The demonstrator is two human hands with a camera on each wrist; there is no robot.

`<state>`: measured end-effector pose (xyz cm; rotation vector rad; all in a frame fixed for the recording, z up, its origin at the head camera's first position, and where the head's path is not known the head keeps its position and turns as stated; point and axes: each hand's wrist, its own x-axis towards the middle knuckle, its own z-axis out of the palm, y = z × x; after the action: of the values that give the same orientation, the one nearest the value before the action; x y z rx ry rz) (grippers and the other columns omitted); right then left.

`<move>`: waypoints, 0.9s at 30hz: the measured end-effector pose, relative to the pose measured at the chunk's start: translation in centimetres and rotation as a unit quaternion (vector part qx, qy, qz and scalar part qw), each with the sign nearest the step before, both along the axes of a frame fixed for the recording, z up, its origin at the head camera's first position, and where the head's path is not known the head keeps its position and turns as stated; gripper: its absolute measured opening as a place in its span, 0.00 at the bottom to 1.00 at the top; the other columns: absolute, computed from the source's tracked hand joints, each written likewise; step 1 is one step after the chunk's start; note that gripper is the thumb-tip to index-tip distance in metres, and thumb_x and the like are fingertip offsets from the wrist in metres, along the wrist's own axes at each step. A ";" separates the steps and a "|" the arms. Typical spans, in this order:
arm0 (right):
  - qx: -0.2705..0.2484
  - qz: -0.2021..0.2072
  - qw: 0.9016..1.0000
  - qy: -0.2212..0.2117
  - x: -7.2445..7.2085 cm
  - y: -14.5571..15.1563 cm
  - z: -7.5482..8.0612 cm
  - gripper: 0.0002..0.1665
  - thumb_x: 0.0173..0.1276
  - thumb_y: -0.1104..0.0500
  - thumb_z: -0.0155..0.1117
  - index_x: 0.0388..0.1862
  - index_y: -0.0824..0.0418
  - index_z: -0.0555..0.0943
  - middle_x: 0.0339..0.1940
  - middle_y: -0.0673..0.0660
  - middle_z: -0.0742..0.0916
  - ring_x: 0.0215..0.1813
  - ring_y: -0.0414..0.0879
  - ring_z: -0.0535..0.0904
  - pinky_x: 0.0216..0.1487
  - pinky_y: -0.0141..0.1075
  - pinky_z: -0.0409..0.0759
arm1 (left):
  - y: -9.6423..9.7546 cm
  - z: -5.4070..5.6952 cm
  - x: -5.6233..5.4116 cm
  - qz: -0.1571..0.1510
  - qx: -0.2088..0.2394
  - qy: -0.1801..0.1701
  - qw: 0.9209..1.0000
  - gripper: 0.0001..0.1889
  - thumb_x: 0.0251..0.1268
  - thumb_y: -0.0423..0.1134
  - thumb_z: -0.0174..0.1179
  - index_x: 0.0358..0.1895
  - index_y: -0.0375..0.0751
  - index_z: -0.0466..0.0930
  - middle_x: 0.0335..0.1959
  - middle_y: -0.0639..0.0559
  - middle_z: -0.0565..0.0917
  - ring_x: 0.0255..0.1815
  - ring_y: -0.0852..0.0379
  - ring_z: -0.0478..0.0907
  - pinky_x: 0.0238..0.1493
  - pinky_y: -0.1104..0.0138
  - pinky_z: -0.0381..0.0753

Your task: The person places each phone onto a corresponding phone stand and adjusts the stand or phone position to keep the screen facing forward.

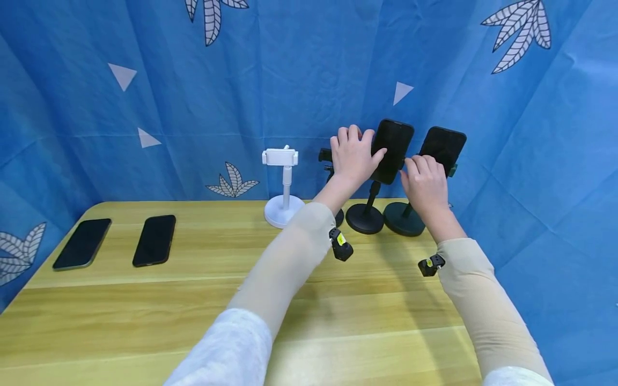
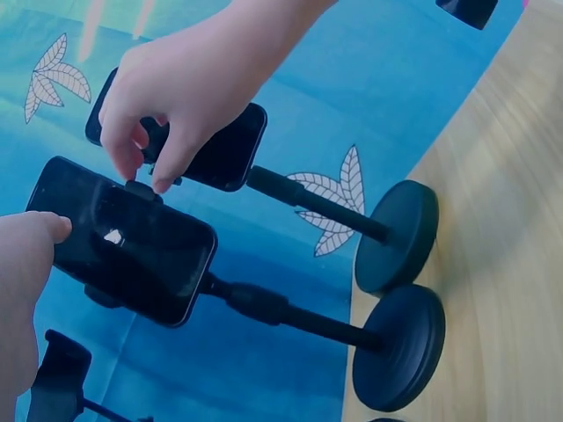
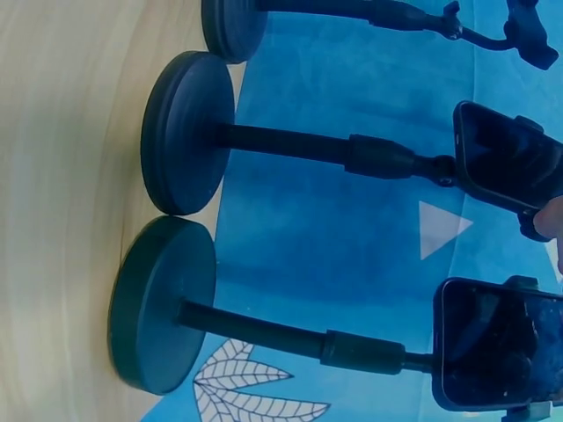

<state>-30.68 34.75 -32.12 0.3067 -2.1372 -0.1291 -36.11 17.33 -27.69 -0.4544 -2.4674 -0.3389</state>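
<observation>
A black smartphone [image 1: 398, 136] is upright and tilted in the clamp of a black phone stand [image 1: 363, 221]. My left hand [image 1: 351, 155] holds this phone by its left side, thumb on the screen; its other fingertips are partly hidden. On the phone's right side, my right hand [image 1: 426, 179] pinches at the clamp arm [image 2: 142, 191] with thumb and forefinger, as the left wrist view shows. Behind my right hand, a second smartphone [image 1: 444, 140] sits in a dark green phone stand [image 1: 403, 221]. In the right wrist view, only a fingertip [image 3: 552, 218] shows at the clamp.
Left of these, another black stand [image 1: 324, 155] is partly hidden by my left arm. A white phone stand [image 1: 282, 212] holds no phone. Two smartphones [image 1: 83, 242] lie flat on the left of the wooden table [image 1: 203, 311]. A blue curtain [image 1: 309, 80] hangs right behind the stands.
</observation>
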 end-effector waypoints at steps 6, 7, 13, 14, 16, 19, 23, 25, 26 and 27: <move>-0.003 0.008 1.000 0.000 0.4 -0.1 0.0 0.17 0.64 0.62 0.68 0.48 0.72 0.81 0.46 0.68 0.85 0.50 0.62 0.77 0.45 0.53 0.78 | -1.5 -0.2 0.3 -0.017 0.011 0.010 1.000 0.23 0.69 0.65 0.48 0.57 0.59 0.77 0.51 0.53 0.74 0.54 0.53 0.64 0.50 0.60 0.66; -0.003 0.009 1.000 -0.002 0.5 -0.2 -0.1 0.17 0.64 0.62 0.68 0.48 0.72 0.81 0.46 0.68 0.85 0.50 0.62 0.77 0.45 0.53 0.78 | -1.7 -0.2 0.3 -0.021 0.015 0.011 1.000 0.22 0.69 0.64 0.48 0.56 0.59 0.77 0.51 0.53 0.74 0.54 0.53 0.64 0.50 0.60 0.66; -0.001 0.021 1.000 0.000 1.1 -0.2 -0.5 0.16 0.65 0.62 0.66 0.48 0.72 0.82 0.45 0.69 0.85 0.48 0.63 0.77 0.43 0.53 0.78 | -3.3 -0.5 1.0 -0.045 0.036 0.010 0.998 0.21 0.70 0.61 0.50 0.58 0.58 0.78 0.53 0.53 0.75 0.56 0.53 0.64 0.53 0.59 0.65; -0.001 0.023 1.000 0.002 1.2 -0.2 -0.6 0.15 0.65 0.63 0.67 0.47 0.72 0.82 0.44 0.69 0.85 0.48 0.63 0.77 0.43 0.54 0.78 | -3.6 -0.6 1.2 -0.048 0.037 0.009 0.998 0.21 0.70 0.61 0.50 0.59 0.59 0.78 0.54 0.53 0.75 0.57 0.53 0.64 0.54 0.59 0.65; -0.005 0.027 1.000 0.006 1.4 -0.3 -0.7 0.15 0.64 0.63 0.67 0.46 0.72 0.82 0.44 0.69 0.85 0.48 0.63 0.77 0.42 0.54 0.78 | -4.2 -0.7 1.5 -0.052 0.039 0.010 0.998 0.20 0.70 0.60 0.50 0.59 0.59 0.78 0.54 0.53 0.75 0.58 0.53 0.64 0.55 0.59 0.65; -0.011 0.033 0.999 0.004 1.7 -0.3 -1.0 0.15 0.63 0.64 0.68 0.46 0.72 0.82 0.44 0.69 0.85 0.48 0.63 0.77 0.42 0.54 0.77 | -5.0 -1.0 1.9 -0.059 0.043 0.021 0.997 0.19 0.70 0.58 0.51 0.57 0.58 0.78 0.54 0.53 0.75 0.58 0.53 0.64 0.54 0.59 0.65; -0.019 0.040 0.999 -0.002 2.2 -0.4 -1.3 0.16 0.63 0.63 0.68 0.47 0.72 0.82 0.44 0.69 0.85 0.48 0.63 0.77 0.42 0.55 0.77 | -6.1 -1.5 2.3 -0.070 0.049 0.040 0.996 0.17 0.70 0.57 0.52 0.55 0.58 0.80 0.53 0.53 0.75 0.57 0.53 0.64 0.52 0.59 0.65; -0.022 0.042 0.999 0.000 2.4 -0.4 -1.6 0.16 0.62 0.63 0.69 0.46 0.71 0.83 0.44 0.69 0.85 0.48 0.63 0.77 0.42 0.55 0.77 | -6.7 -1.9 2.7 -0.076 0.051 0.047 0.995 0.17 0.70 0.57 0.53 0.54 0.57 0.80 0.52 0.53 0.75 0.57 0.52 0.64 0.52 0.59 0.65; -0.024 0.043 0.999 0.002 2.5 -0.4 -1.7 0.16 0.62 0.63 0.69 0.46 0.71 0.83 0.44 0.68 0.85 0.48 0.63 0.77 0.42 0.55 0.77 | -6.9 -2.0 2.9 -0.078 0.052 0.049 0.994 0.17 0.70 0.57 0.53 0.54 0.57 0.81 0.52 0.53 0.76 0.56 0.52 0.65 0.51 0.58 0.65; -0.025 0.043 0.999 0.002 2.6 -0.4 -1.9 0.16 0.61 0.63 0.69 0.47 0.71 0.83 0.44 0.68 0.85 0.48 0.63 0.77 0.42 0.55 0.77 | -7.1 -2.2 3.1 -0.081 0.054 0.049 0.994 0.16 0.69 0.57 0.54 0.53 0.57 0.81 0.52 0.53 0.76 0.56 0.52 0.65 0.51 0.58 0.65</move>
<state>-28.06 34.32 -33.98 0.3677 -2.1168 -0.0270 -33.06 10.19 -29.87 -0.6120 -2.3091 -0.5012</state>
